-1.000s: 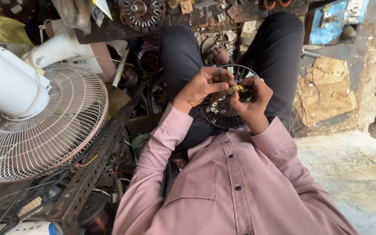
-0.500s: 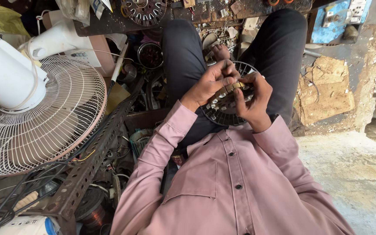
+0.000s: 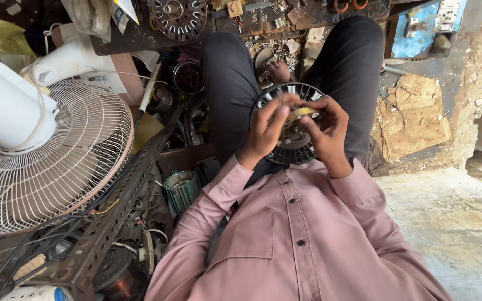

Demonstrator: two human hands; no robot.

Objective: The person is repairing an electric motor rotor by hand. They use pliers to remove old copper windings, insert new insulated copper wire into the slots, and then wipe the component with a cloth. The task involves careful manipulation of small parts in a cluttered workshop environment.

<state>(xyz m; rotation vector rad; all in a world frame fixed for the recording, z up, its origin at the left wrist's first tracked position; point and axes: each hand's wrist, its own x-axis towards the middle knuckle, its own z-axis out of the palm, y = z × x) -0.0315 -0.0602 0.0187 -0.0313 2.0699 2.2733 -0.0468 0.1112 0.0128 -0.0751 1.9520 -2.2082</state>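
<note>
Both hands up over the lap, working 1 round finned motor part [image 3: 292, 146], dark with silver vanes at its rim. It sits between the 2 thighs in black trousers [image 3: 227, 83]. Left hand [image 3: 269, 129] covers its left rim, fingers curled onto the centre. Right hand [image 3: 326, 132] is on the right rim. Both grips pinch 1 small yellowish piece [image 3: 301, 113] at the hub; what it is, can't tell.

Room: tight on the left. 1 white pedestal fan [image 3: 40, 150] with its wire guard edge sits near the left knee, and 1 perforated steel angle bar [image 3: 124, 200] runs diagonally just beside the left sleeve. 1 green-wound stator [image 3: 181, 189] is near the left elbow. Ahead, the tabletop [image 3: 140, 39] edge is cluttered and carries 1 more round finned disc [image 3: 178, 17]. On the right: bare concrete floor [image 3: 453, 223], 1 cardboard scrap [image 3: 414, 114], open space.
</note>
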